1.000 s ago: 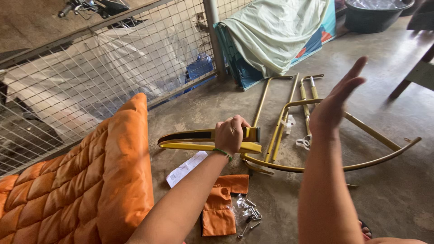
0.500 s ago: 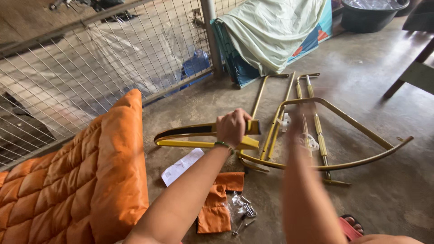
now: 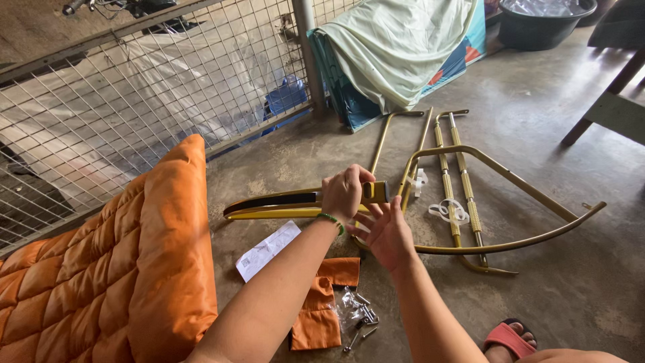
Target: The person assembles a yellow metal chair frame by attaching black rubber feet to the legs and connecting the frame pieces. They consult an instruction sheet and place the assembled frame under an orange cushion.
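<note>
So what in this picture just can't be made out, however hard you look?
All in the head view:
- How the gold frame piece meets the curved frame: the left hand and right hand cover the joint.
- The right hand's grip: only its back shows.
- The screws in the clear bag: too small to count.
- What lies under the pale sheet.
- The sandalled foot: cut off by the bottom edge.
</note>
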